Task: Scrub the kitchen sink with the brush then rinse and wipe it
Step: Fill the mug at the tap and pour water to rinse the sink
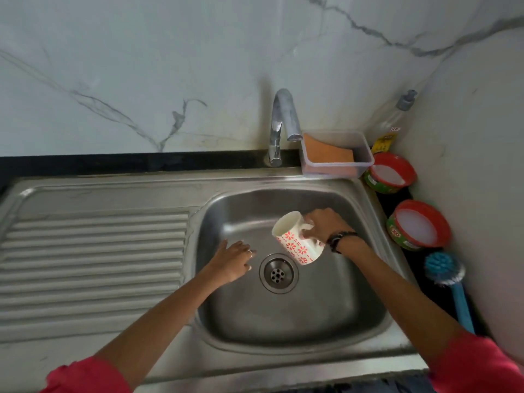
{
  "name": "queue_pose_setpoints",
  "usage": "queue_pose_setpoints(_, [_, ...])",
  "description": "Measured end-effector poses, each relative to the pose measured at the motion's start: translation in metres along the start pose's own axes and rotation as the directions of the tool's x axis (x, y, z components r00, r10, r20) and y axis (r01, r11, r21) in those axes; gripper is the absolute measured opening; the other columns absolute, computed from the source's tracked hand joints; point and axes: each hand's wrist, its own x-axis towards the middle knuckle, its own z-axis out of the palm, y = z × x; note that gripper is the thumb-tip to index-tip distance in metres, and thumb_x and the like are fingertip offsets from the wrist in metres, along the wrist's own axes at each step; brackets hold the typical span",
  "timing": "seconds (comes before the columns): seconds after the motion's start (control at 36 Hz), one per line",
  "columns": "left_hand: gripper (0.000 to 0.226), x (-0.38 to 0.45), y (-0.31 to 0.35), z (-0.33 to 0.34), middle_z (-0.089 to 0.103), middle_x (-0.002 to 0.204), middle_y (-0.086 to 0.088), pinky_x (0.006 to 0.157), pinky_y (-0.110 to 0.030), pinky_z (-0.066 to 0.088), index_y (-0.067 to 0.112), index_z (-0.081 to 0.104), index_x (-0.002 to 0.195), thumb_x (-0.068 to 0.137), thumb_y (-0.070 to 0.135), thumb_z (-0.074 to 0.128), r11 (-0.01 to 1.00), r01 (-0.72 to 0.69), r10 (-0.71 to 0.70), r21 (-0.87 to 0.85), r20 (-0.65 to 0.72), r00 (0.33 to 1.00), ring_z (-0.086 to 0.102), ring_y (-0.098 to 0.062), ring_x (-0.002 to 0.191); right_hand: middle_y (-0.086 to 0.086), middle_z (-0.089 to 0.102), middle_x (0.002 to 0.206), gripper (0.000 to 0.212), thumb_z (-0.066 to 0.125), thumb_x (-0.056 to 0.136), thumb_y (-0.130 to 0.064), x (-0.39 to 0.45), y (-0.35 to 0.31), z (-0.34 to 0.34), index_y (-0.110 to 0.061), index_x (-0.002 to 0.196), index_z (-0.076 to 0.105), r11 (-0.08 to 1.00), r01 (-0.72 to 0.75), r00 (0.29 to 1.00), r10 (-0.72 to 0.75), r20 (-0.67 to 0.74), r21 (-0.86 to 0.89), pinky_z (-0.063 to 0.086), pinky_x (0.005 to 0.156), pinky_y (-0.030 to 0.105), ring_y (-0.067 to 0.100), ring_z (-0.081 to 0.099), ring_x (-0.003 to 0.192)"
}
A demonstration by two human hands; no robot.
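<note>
The steel sink basin [295,316] takes the drain [278,273] as its landmark, and everything else can be placed from it. Just right of and above the drain, the right hand [323,226] holds a white mug with red flowers [297,238] by its handle, fingers [307,233] curled through and round it, the mug tilted with its mouth toward the left and back. Just left of the drain the left hand [231,260] hangs over the basin floor with fingers loosely spread and holding nothing; whether it touches the steel is not clear. The scrubbing brush [450,285] lies well to the right of the drain, outside the basin on the dark tabletop [397,202] strip, blue bristle head toward the back wall and long handle running toward the person. The right hand is the nearer one to it, but it is occupied, so the mug probably has to leave the basin first. The ribbed drainboard [93,265] left of the drain offers open room for that. Right of the basin the strip is narrow, hemmed by the side wall and two red-rimmed tubs [416,225] behind the brush head; the faucet [283,123] stands behind the drain, a clear plastic box with an orange sponge [329,150] at its right.
</note>
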Motion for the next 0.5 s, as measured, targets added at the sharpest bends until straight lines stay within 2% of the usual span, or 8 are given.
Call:
queue_pose_setpoints(0.06, [0.054,-0.004,-0.003,-0.007,0.018,0.155,-0.004,0.116,-0.045,0.008,0.020,0.022,0.148,0.098,0.030,0.041,1.000,0.006,-0.006,-0.006,-0.085,0.996,0.011,-0.019,0.144,0.015,0.067,0.107,0.023,0.069,0.081,-0.020,-0.005,0.000,0.001,-0.008,0.101,0.068,0.981,0.006,0.998,0.006,-0.061,0.194,0.052,0.088,0.044,0.030,0.063,0.102])
queue_pose_setpoints(0.08, [0.056,-0.006,-0.005,-0.011,0.016,0.156,-0.004,0.116,-0.043,0.008,0.019,0.020,0.148,0.098,0.029,0.042,1.000,0.017,-0.019,-0.019,-0.127,0.992,0.010,-0.020,0.144,0.015,0.068,0.099,0.009,0.070,0.080,-0.017,-0.007,-0.002,0.001,-0.011,0.086,0.068,0.956,0.026,0.995,0.004,-0.099,0.291,0.054,0.085,0.044,0.030,0.065,0.098])
queue_pose_setpoints(0.14, [0.062,-0.010,-0.011,-0.019,0.008,0.157,-0.004,0.116,-0.041,0.007,0.018,0.013,0.149,0.097,0.028,0.044,0.997,0.045,-0.056,-0.055,-0.214,0.975,0.005,-0.020,0.145,0.012,0.067,0.089,0.021,0.071,0.079,-0.015,-0.008,-0.009,0.000,-0.019,0.064,0.057,0.904,0.074,0.981,0.010,-0.193,0.421,0.056,0.079,0.045,0.027,0.066,0.090])
queue_pose_setpoints(0.25, [0.083,-0.014,-0.029,-0.040,-0.010,0.157,-0.006,0.116,-0.035,-0.003,0.015,-0.004,0.149,0.092,0.036,0.053,0.979,0.084,-0.146,-0.186,-0.353,0.924,-0.009,-0.021,0.145,0.012,0.069,0.097,0.009,0.070,0.081,-0.019,0.002,-0.034,-0.006,-0.014,0.081,0.062,0.867,0.207,0.933,-0.035,-0.359,0.454,0.052,0.081,0.037,0.022,0.063,0.089])
queue_pose_setpoints(0.33, [0.101,-0.014,-0.046,-0.057,-0.022,0.153,-0.005,0.114,-0.034,-0.010,0.014,-0.014,0.146,0.085,0.045,0.060,0.971,0.060,-0.154,-0.231,-0.416,0.896,-0.022,-0.020,0.140,0.014,0.069,0.100,0.014,0.070,0.080,-0.016,0.018,-0.056,-0.012,-0.009,0.092,0.067,0.805,0.282,0.896,-0.026,-0.442,0.523,0.054,0.083,0.042,0.026,0.064,0.093])
queue_pose_setpoints(0.42, [0.108,-0.012,-0.063,-0.074,-0.028,0.148,-0.004,0.116,-0.037,-0.011,0.011,-0.018,0.145,0.082,0.050,0.061,0.974,0.074,-0.162,-0.214,-0.428,0.889,-0.026,-0.022,0.139,0.017,0.069,0.097,0.023,0.071,0.080,-0.013,0.040,-0.076,-0.017,0.000,0.099,0.067,0.758,0.337,0.869,-0.022,-0.494,0.559,0.054,0.079,0.049,0.031,0.065,0.091])
queue_pose_setpoints(0.5, [0.109,-0.006,-0.075,-0.089,-0.025,0.153,-0.010,0.114,-0.034,-0.012,0.008,-0.018,0.145,0.082,0.051,0.060,0.973,0.117,-0.192,-0.200,-0.412,0.891,-0.024,-0.025,0.141,0.019,0.069,0.096,0.025,0.070,0.080,-0.014,0.063,-0.092,-0.022,0.000,0.101,0.066,0.750,0.358,0.850,-0.015,-0.526,0.557,0.053,0.082,0.045,0.031,0.065,0.090])
